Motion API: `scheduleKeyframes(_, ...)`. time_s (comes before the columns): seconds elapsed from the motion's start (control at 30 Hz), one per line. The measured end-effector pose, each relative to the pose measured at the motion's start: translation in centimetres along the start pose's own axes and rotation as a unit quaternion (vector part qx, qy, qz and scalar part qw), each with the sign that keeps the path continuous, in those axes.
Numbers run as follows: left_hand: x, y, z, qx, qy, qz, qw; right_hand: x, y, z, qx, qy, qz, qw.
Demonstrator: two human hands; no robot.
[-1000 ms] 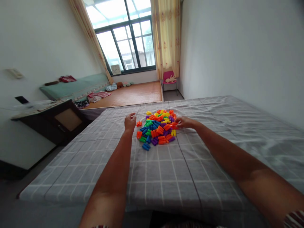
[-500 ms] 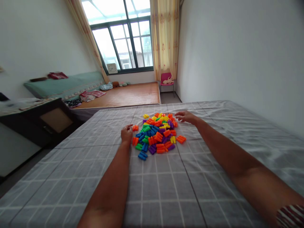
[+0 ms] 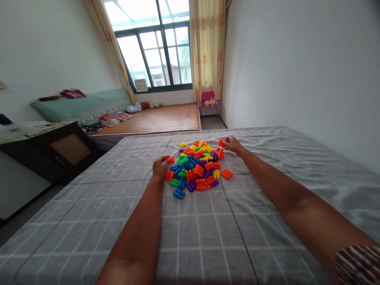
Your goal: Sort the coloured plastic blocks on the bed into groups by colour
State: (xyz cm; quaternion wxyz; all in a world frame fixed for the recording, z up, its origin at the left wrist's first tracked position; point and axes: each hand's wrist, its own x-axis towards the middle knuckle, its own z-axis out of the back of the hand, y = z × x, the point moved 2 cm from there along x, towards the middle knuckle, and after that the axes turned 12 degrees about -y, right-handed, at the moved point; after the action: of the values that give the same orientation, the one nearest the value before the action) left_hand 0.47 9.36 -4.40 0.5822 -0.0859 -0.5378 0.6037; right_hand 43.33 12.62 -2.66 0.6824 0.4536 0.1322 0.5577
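Note:
A heap of tube-shaped plastic toy building blocks (image 3: 190, 166) in orange, blue, green, yellow and purple lies on a grey checked cloth (image 3: 202, 233). At the heap's left edge, my left hand (image 3: 160, 167) pinches an orange building block (image 3: 170, 159) between thumb and fingers, low over the cloth. Beyond the far right side of the heap, my right hand (image 3: 232, 144) is closed on another orange building block (image 3: 221, 142). A single orange block (image 3: 227, 174) lies apart on the right, and a blue one (image 3: 178, 193) at the near edge.
The cloth covers a wide bed-like surface. Past it stands a low bed with a brown mat (image 3: 166, 116), and a pink chair (image 3: 209, 99) with a plush toy. A dark cabinet (image 3: 68, 152) is on the left; a white wall (image 3: 297, 71) runs along the right.
My right hand has closed on an orange block at the heap's far right, where its fingers were apart before. My left fingers have closed on the orange block beside them.

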Motion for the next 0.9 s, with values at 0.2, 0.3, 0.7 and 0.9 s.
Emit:
scheduleKeyframes(0.2,0.9,-2.1,0.4,-0.014,0.02,0.049,0.998,-2.1,-1.8,6.3,-0.214,-0.077,0.082,0.97)
scheduleKeyframes(0.3,1.0,-3.0,0.5,-0.014,0.047,0.065,0.997,-3.6,-1.9,7.1,-0.261,-0.029,0.112,0.958)
scheduleKeyframes(0.7,0.3,-1.1,-1.0,-0.075,0.039,0.109,0.99,-2.2,-1.2,7.9,0.041,0.269,-0.048,0.961)
scheduleKeyframes(0.9,-0.1,-0.2,-0.9,-0.03,0.075,0.047,0.996,-1.7,-1.0,5.8,-0.008,0.219,0.064,0.974)
